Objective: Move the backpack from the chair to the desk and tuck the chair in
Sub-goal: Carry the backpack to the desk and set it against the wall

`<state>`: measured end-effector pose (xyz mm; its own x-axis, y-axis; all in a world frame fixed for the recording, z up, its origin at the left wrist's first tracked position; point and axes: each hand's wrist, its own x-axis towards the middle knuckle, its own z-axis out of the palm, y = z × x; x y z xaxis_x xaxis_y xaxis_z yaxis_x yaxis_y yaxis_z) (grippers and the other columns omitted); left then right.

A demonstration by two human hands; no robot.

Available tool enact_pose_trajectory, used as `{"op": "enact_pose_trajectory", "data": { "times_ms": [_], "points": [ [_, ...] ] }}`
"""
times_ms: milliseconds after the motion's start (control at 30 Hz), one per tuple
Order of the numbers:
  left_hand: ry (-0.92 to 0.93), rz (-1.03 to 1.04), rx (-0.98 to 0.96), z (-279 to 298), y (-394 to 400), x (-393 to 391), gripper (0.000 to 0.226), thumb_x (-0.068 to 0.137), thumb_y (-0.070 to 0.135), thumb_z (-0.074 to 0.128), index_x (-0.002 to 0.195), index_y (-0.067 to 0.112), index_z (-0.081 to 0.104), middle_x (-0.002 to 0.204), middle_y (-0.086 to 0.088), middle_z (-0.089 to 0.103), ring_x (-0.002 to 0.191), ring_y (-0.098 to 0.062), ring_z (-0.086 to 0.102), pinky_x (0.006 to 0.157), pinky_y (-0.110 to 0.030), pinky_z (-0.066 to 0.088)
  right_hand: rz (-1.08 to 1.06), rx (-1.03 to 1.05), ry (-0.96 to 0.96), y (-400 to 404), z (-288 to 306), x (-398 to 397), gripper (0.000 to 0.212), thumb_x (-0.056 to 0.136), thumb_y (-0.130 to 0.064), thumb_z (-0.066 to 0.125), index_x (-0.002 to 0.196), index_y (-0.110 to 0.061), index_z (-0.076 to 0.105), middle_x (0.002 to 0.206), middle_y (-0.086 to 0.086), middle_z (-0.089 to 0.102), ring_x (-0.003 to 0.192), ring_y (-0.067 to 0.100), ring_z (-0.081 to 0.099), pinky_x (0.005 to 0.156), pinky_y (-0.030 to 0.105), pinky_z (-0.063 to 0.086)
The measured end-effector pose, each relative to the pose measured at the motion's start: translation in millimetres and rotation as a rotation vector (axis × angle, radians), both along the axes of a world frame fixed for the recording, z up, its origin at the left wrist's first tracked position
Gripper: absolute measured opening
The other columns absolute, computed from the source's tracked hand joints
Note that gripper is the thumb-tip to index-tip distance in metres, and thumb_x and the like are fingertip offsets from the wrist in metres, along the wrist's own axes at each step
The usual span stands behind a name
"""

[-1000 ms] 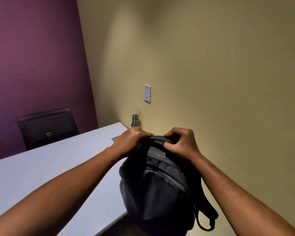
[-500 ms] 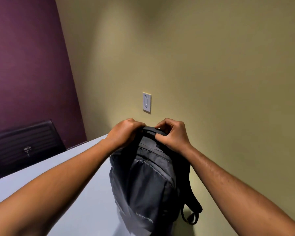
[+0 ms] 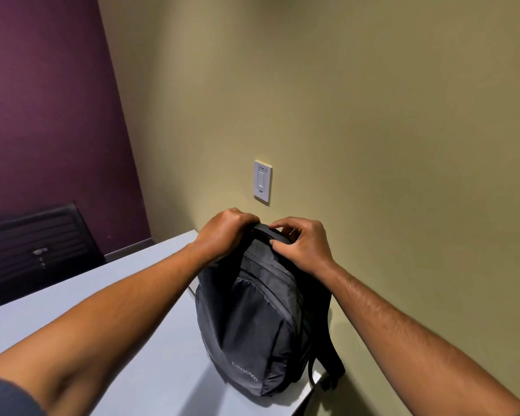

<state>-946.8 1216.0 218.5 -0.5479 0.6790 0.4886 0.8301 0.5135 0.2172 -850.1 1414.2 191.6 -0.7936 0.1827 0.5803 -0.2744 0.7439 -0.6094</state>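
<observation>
Backpack (image 3: 252, 331) of dark grey fabric, upright at lower centre on pale grey desk (image 3: 108, 331) — placing step nearly done. Left hand (image 3: 222, 232) and right hand (image 3: 300, 244) both gripping its top. Next — letting go, then tucking the chair.

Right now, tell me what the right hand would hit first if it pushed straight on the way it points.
The right hand grips the backpack top, pointing forward and left. Going on, it would probably meet the left hand first, just across the handle; beyond that stands the wall. Depth is hard to judge.
</observation>
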Motion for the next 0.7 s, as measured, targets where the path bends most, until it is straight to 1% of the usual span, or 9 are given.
{"op": "enact_pose_trajectory", "data": {
  "times_ms": [67, 167, 267, 300, 400, 467, 533, 600, 700],
  "points": [
    [-0.02, 0.009, 0.014, -7, 16, -17, 0.034, 0.093, 0.003, 0.063, 0.122, 0.017, 0.072, 0.106, -0.015, 0.073, 0.097, -0.034, 0.067, 0.081, -0.043, 0.056, -0.023, -0.015, 0.011, 14, -8, -18, 0.029, 0.074, -0.014, 0.092, 0.099, -0.025, 0.085, 0.089, -0.012, 0.079, 0.074, 0.01, 0.072, 0.068, 0.023, 0.058],
    [-0.061, 0.019, 0.028, -14, 45, -40, 0.032, 0.095, 0.004, 0.061, 0.121, 0.019, 0.072, 0.11, -0.012, 0.074, 0.099, -0.029, 0.067, 0.084, -0.041, 0.056, -0.059, -0.014, 0.049, 38, -20, -37, 0.027, 0.076, -0.016, 0.094, 0.101, -0.023, 0.085, 0.092, -0.013, 0.079, 0.079, 0.007, 0.072, 0.07, 0.02, 0.056],
    [-0.154, 0.024, -0.003, -28, 69, -58, 0.028, 0.095, 0.004, 0.058, 0.112, 0.022, 0.072, 0.106, -0.004, 0.073, 0.096, -0.025, 0.066, 0.083, -0.044, 0.057, -0.089, 0.023, 0.03, 61, -40, -46, 0.027, 0.079, -0.031, 0.094, 0.104, -0.027, 0.085, 0.091, -0.015, 0.077, 0.08, 0.005, 0.071, 0.069, 0.021, 0.055],
    [-0.18, 0.021, -0.015, -35, 75, -63, 0.026, 0.094, 0.003, 0.057, 0.109, 0.02, 0.07, 0.103, -0.003, 0.071, 0.094, -0.025, 0.065, 0.082, -0.045, 0.056, -0.098, 0.035, 0.022, 66, -48, -48, 0.027, 0.08, -0.037, 0.093, 0.104, -0.03, 0.085, 0.09, -0.015, 0.076, 0.08, 0.005, 0.07, 0.067, 0.021, 0.054],
    [-0.249, 0.004, -0.048, -55, 89, -73, 0.023, 0.09, -0.002, 0.056, 0.105, 0.012, 0.065, 0.102, -0.005, 0.064, 0.093, -0.026, 0.061, 0.082, -0.039, 0.051, -0.102, 0.098, 0.018, 76, -67, -54, 0.021, 0.089, -0.05, 0.082, 0.107, -0.039, 0.083, 0.089, -0.017, 0.074, 0.077, 0.003, 0.066, 0.064, 0.019, 0.047],
    [-0.286, -0.001, -0.042, -67, 94, -78, 0.028, 0.088, -0.004, 0.055, 0.108, 0.015, 0.063, 0.106, -0.002, 0.062, 0.097, -0.024, 0.06, 0.084, -0.037, 0.051, -0.09, 0.173, 0.012, 80, -78, -58, 0.017, 0.094, -0.047, 0.078, 0.109, -0.041, 0.082, 0.09, -0.016, 0.073, 0.078, 0.004, 0.065, 0.063, 0.019, 0.044],
    [-0.296, -0.003, -0.048, -77, 98, -85, 0.032, 0.089, -0.003, 0.054, 0.114, 0.016, 0.061, 0.113, -0.002, 0.063, 0.103, -0.023, 0.06, 0.089, -0.038, 0.052, -0.088, 0.242, 0.0, 82, -86, -64, 0.016, 0.094, -0.04, 0.078, 0.11, -0.04, 0.082, 0.089, -0.015, 0.073, 0.079, 0.005, 0.064, 0.063, 0.022, 0.045],
    [-0.32, 0.003, -0.055, -82, 100, -88, 0.035, 0.09, -0.002, 0.055, 0.12, 0.016, 0.06, 0.121, -0.003, 0.062, 0.11, -0.023, 0.06, 0.094, -0.039, 0.052, -0.093, 0.282, -0.027, 82, -90, -71, 0.017, 0.094, -0.038, 0.078, 0.111, -0.041, 0.081, 0.088, -0.014, 0.072, 0.079, 0.007, 0.063, 0.063, 0.023, 0.044],
    [-0.347, 0.003, -0.061, -88, 97, -88, 0.04, 0.092, 0.005, 0.061, 0.13, 0.018, 0.055, 0.134, -0.001, 0.058, 0.121, -0.021, 0.056, 0.104, -0.041, 0.049, -0.08, 0.304, -0.089, 81, -84, -75, 0.017, 0.098, -0.04, 0.072, 0.113, -0.043, 0.079, 0.096, -0.016, 0.075, 0.087, 0.008, 0.067, 0.067, 0.028, 0.051]
  ]
}}
